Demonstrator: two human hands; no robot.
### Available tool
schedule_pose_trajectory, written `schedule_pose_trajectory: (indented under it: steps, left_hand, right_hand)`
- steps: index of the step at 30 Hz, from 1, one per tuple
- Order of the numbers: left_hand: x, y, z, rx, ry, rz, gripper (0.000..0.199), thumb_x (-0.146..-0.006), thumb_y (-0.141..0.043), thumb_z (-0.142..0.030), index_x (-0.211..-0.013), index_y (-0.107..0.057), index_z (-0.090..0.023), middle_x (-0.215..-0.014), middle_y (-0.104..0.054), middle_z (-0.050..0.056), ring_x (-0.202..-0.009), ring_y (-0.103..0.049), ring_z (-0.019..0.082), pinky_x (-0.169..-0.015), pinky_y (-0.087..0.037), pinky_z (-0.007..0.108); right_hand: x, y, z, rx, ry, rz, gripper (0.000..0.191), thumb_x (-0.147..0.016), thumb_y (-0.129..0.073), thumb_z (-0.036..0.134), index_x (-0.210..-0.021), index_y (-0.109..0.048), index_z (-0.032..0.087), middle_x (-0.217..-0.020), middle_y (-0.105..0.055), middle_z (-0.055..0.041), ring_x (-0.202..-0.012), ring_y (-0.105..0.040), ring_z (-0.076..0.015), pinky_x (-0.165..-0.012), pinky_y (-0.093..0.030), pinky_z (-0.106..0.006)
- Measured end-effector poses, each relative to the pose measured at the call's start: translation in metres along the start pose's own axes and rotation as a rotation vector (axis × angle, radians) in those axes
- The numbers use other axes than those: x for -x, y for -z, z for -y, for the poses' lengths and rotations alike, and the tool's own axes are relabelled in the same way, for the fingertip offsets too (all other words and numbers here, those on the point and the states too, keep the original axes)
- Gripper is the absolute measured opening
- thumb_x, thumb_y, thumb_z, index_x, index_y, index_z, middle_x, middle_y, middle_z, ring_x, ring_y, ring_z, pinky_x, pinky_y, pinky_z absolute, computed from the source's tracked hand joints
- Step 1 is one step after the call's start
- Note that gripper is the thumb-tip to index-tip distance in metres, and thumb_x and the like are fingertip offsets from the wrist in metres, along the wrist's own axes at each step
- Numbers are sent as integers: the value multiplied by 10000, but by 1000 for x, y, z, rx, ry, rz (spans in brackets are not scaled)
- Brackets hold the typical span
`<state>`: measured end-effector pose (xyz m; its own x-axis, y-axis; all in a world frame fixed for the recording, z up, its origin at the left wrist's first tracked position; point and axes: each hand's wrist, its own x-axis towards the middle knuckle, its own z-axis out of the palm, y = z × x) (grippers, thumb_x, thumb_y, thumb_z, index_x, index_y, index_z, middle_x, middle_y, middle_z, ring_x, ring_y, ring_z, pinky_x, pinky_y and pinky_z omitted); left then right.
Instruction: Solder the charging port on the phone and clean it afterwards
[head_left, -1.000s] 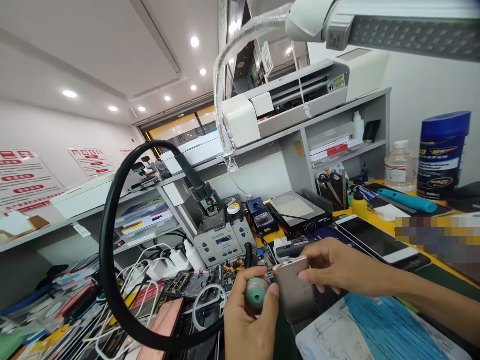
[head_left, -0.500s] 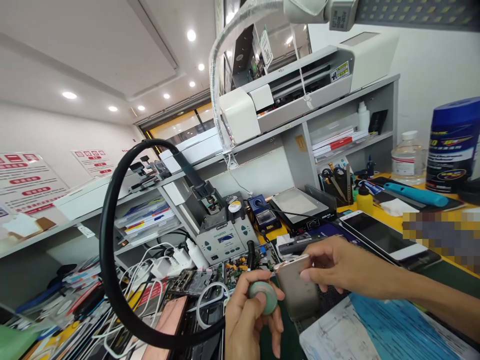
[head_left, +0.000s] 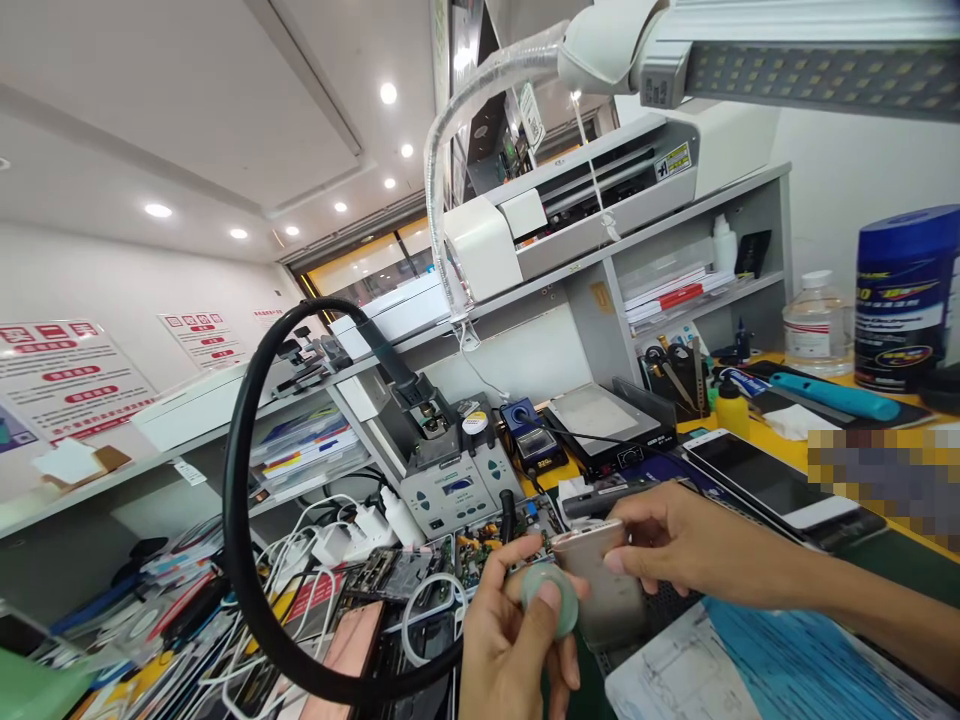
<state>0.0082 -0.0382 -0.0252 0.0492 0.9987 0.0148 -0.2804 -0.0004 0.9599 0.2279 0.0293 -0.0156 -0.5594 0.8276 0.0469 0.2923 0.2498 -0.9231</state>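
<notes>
Left of the grey phone, the left hand grasps a green rounded piece; the right hand pinches the phone's edge. Handling appears under way; what remains cannot be told.

Grey phone: smooth satin back, metal look. Round green piece: smooth, soft sheen; plastic or rubber, can't tell from this view. Black hose: matt, rubbery. White phone: glossy glass front. Lamp neck: shiny, wrinkled clear plastic sleeve. Blue canister: glossy plastic.
</notes>
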Motion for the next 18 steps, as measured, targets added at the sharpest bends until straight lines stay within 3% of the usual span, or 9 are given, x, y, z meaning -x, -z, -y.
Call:
schedule_pose_trajectory:
  steps: [5,10,15,18]
  left_hand:
    - [-2,7,-2,38,-14,53,440,-790,-836,-455,-1023,-626,-146,-943,-752,64,-402,-593,63,-277,-433,134]
    - [-3,12,-4,146,3,128,325,-830,-798,-373,-1048,-674,-167,-733,-681,-5,-456,-624,108,-341,-534,205]
    - [-6,12,-4,143,19,61,417,-739,-886,-366,-1042,-699,-149,-808,-684,6,-503,-678,151,-382,-590,277]
    - [-9,13,-4,137,95,61,467,-666,-935,-407,-949,-718,-106,-736,-689,17,-491,-686,165,-397,-592,274]
  right_hand:
    - [-2,-1,-2,-4,7,-2,274,-886,-666,424,-789,-656,168,-655,-639,0,-597,-557,-132,-507,-410,-218]
    - [-3,-1,-1,-4,6,2,280,-889,-660,430,-785,-633,170,-654,-642,-2,-611,-571,-143,-509,-411,-222]
    - [-1,-2,3,5,18,-12,244,-884,-662,380,-776,-621,166,-650,-616,11,-632,-589,-138,-511,-400,-206]
    - [0,-3,5,6,25,-17,256,-879,-661,387,-774,-609,159,-662,-597,13,-630,-585,-135,-489,-389,-198]
